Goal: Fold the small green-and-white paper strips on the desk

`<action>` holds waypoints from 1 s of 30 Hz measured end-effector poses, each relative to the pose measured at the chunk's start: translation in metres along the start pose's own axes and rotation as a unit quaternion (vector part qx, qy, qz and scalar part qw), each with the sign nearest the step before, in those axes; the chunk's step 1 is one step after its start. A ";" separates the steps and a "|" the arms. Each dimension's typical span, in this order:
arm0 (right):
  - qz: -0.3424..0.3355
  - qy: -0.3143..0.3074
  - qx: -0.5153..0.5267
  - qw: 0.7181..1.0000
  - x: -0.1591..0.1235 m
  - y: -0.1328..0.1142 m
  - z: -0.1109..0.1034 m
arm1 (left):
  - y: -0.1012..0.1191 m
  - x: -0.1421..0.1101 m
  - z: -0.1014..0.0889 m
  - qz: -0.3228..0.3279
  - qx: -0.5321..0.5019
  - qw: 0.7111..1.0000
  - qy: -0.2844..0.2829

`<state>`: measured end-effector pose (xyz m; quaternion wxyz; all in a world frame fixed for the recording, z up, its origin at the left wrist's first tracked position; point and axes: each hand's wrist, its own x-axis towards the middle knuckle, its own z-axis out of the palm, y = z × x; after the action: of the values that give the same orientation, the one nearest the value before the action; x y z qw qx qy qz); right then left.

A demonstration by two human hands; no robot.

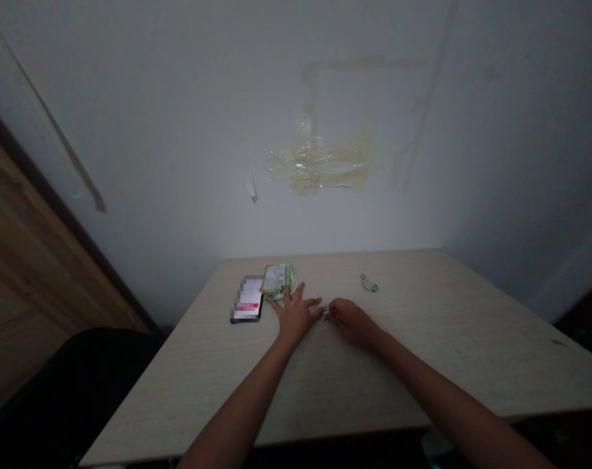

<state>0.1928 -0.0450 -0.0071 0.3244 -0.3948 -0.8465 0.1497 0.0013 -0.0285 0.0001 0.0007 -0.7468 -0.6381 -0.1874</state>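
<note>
My left hand lies on the table with its fingers spread, the thumb side at a small white-and-green piece. That piece looks like a scrap of wrapper, though it is too small to be sure. My right hand is closed in a pinch at the piece's right side. Just beyond my left fingertips sits a flat green-and-white packet; a fingertip overlaps its near right corner. Beside the packet lies a dark-edged phone with a bright screen, partly blurred out.
A thin green-and-white strip rests on the pale wooden table, right of my hands. The white wall, with clear tape stuck on it, rises behind the table. A wooden panel stands at the left.
</note>
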 end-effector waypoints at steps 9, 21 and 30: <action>-0.013 -0.025 0.000 1.000 -0.002 -0.003 -0.001 | 0.001 0.000 -0.003 -0.003 0.005 1.000 -0.011; -0.035 -0.045 0.005 0.998 -0.003 -0.009 -0.004 | -0.001 0.001 0.000 -0.002 0.003 1.000 -0.006; 0.013 -0.020 0.075 0.997 -0.002 -0.009 -0.006 | -0.002 0.000 0.002 0.006 0.004 1.000 0.002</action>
<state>0.1929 -0.0528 0.0011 0.3342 -0.3771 -0.8341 0.2246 0.0005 -0.0273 -0.0025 0.0058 -0.7502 -0.6344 -0.1863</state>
